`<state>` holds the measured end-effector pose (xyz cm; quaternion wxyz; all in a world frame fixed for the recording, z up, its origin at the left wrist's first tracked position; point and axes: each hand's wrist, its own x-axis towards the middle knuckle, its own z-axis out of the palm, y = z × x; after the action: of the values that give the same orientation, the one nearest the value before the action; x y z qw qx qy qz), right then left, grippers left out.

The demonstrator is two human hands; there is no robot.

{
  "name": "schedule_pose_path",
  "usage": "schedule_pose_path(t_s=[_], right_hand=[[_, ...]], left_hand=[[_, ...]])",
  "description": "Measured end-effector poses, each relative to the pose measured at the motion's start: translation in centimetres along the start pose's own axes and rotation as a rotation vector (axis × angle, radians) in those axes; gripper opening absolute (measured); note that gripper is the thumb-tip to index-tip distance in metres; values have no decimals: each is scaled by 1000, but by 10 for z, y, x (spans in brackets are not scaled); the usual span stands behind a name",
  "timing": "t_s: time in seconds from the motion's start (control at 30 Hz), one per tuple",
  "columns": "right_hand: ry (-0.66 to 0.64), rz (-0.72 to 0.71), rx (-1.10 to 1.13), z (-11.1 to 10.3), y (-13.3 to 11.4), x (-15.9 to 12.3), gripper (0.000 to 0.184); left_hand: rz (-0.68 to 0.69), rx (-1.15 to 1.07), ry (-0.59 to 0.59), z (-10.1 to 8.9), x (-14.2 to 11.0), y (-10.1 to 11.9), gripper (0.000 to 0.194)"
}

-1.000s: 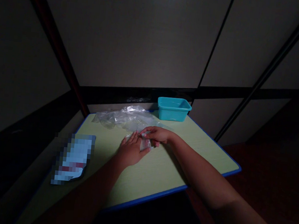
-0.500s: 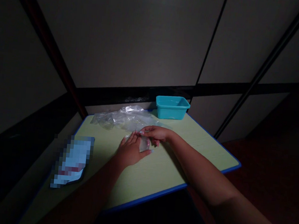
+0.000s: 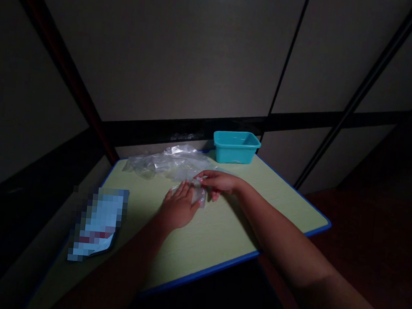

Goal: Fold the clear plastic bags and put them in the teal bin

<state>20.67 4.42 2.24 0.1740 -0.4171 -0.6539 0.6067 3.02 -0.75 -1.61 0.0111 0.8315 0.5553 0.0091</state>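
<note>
A small piece of clear plastic (image 3: 199, 196) lies on the pale green table (image 3: 220, 237) near its middle. My left hand (image 3: 178, 208) lies flat on the table with its fingers stretched out, pressing the plastic's left side. My right hand (image 3: 218, 183) reaches in from the right and pinches the top edge of the same plastic with bent fingers. Just behind both hands sits a heap of crumpled clear plastic bags (image 3: 169, 164).
A teal plastic tub (image 3: 235, 147) stands at the table's far edge, right of the heap. A blurred light blue flat item (image 3: 99, 222) lies at the table's left side. The table has a blue rim; grey wall panels rise behind it.
The right hand has folded the plastic's edge further towards the left hand, and the piece looks smaller. The left hand has stayed pressed in place. The view has shifted slightly.
</note>
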Motion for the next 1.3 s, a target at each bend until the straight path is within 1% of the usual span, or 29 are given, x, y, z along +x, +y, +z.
schedule_pose_path(t_s=[0.1, 0.23, 0.43, 0.57, 0.63, 0.77, 0.9, 0.97, 1.07, 1.17, 1.23, 1.3], right_hand=[[82, -44, -37, 2, -2, -2, 24], [175, -48, -105, 1, -2, -3, 19], [172, -19, -161, -3, 2, -1, 16], [230, -42, -168, -2, 1, -2, 11], [268, -61, -186, -1, -1, -5, 6], [344, -143, -290, 0, -8, -12, 15], [456, -221, -423, 4, -14, -28, 16], [505, -242, -560, 13, -14, -42, 18], [565, -215, -857, 38, -9, -67, 22], [578, -223, -1019, 72, 0, -89, 33], [585, -175, -1094, 92, 6, -99, 41], [563, -112, -1124, 106, 12, -102, 49]], left_hand=[[-7, -7, -7, -1, 0, 1, 65], [-9, -6, -11, -1, 0, 1, 63], [-3, 23, -9, 0, 0, 0, 56], [1, 27, -6, 0, 0, 0, 56], [3, 21, -6, 0, 0, 0, 56], [-3, 13, -4, 0, 0, 0, 57], [-9, -10, -8, 0, 0, 1, 58], [-13, -27, -14, -1, 0, 1, 57], [-19, -57, -25, -2, -1, 2, 58], [-23, -82, -35, -4, -1, 3, 59], [-19, -92, -41, -5, 0, 3, 59], [-14, -99, -48, -5, 0, 3, 59]])
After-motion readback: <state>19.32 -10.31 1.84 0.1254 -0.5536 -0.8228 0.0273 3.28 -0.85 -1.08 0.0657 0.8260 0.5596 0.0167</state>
